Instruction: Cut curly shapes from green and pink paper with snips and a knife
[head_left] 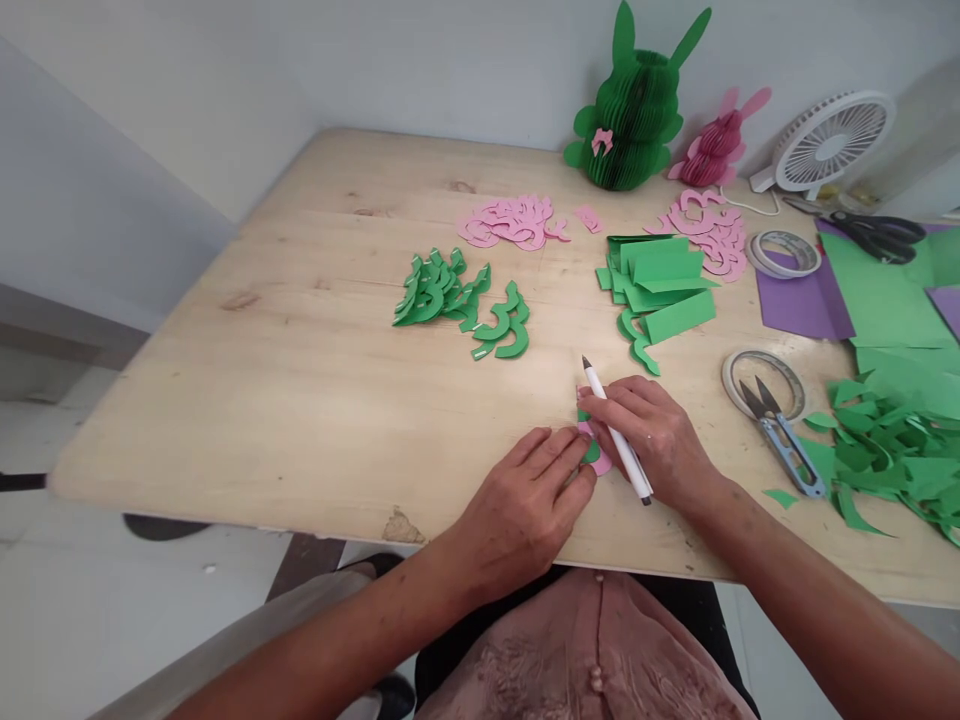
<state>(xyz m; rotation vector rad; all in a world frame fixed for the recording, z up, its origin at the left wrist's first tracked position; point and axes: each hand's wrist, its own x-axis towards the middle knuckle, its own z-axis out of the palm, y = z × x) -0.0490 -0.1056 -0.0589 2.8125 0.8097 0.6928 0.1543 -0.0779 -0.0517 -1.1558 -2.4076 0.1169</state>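
Observation:
A small wavy pink paper cutout [602, 464] lies over green paper [592, 450] near the table's front edge, partly hidden by fingers. My left hand [529, 495] pinches and presses its left side against the tabletop with bent fingers. In my right hand [656, 435] is a white pen [619, 435], its dark tip pointing up and away from the paper. The fingertips of that hand also touch the upper end of the cutout. Farther back, curvy green cutouts [512, 322] sit near a stack of folded green strips [671, 265].
Pink cutouts [517, 222] lie behind, with a green honeycomb paper figure [634, 120], a smaller pink figure [716, 150] and a white fan [829, 145]. To the right are tape rolls [786, 254], thread snips [791, 455], black-handled scissors [881, 237] and green scraps [900, 450].

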